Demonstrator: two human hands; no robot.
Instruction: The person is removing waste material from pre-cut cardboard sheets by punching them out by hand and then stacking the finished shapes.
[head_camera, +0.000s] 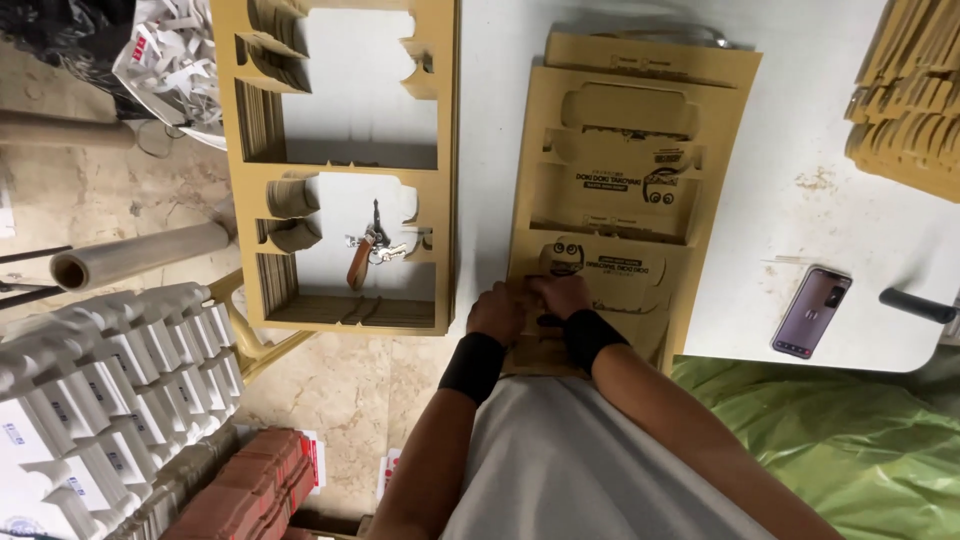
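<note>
Proceeding from the left, a key bunch (370, 250) is seen inside a punched-out cardboard frame (450, 170) on the white tabletop (800, 230). The left hand (495, 312) and right hand (562, 295), fingers curled, are pressed onto the near edge of the printed cardboard stack (620, 170). A phone (811, 312) lies further right.

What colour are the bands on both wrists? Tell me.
Black, both the left wristband and the right wristband; only the head view shows them.

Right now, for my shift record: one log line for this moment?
left hand: on printed cardboard stack | right hand: same | phone: right
</note>
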